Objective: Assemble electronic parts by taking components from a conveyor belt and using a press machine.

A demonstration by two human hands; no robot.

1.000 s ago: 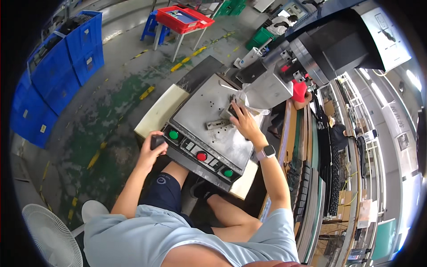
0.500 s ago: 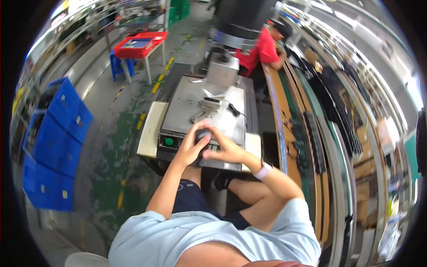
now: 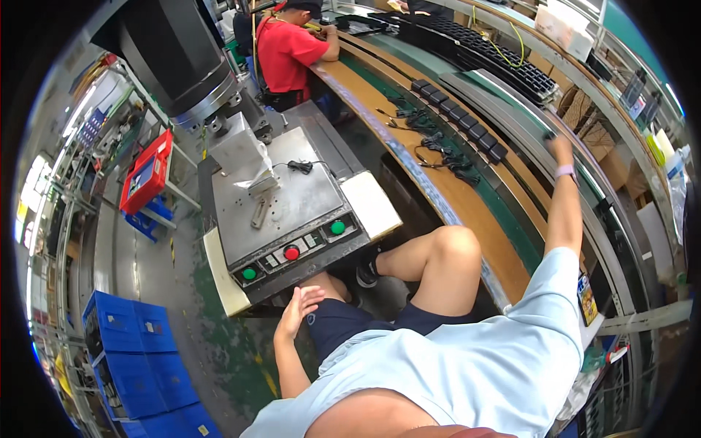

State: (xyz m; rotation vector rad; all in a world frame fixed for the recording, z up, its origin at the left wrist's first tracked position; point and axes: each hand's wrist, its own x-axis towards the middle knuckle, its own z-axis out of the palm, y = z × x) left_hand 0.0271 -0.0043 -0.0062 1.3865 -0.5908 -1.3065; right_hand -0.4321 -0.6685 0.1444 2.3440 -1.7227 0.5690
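My right hand [image 3: 561,151] is stretched far out to the right, over the rail beside the bench. At its fingertips is a small black piece [image 3: 549,136], blurred, whose kind I cannot make out; the fingers look closed on it. My left hand [image 3: 298,309] hangs before the front edge of the press machine [image 3: 292,201], fingers extended and holding nothing. On the machine's metal plate lie a small metal fixture [image 3: 258,213] and a coiled black cord [image 3: 299,167]. Its front panel carries a red button [image 3: 292,252] between two green buttons [image 3: 337,227].
Along the bench [image 3: 438,190] on the right runs a row of black blocks [image 3: 460,117], with bundled black cords [image 3: 438,146] beside them. The press head [image 3: 164,58] overhangs the plate. Blue bins [image 3: 146,358] stand at left. A person in red [image 3: 285,51] works at the far end.
Both hands were together around a dark object at the machine's front. They have parted: the right has swung far right, the left has drawn back. The view has turned right.
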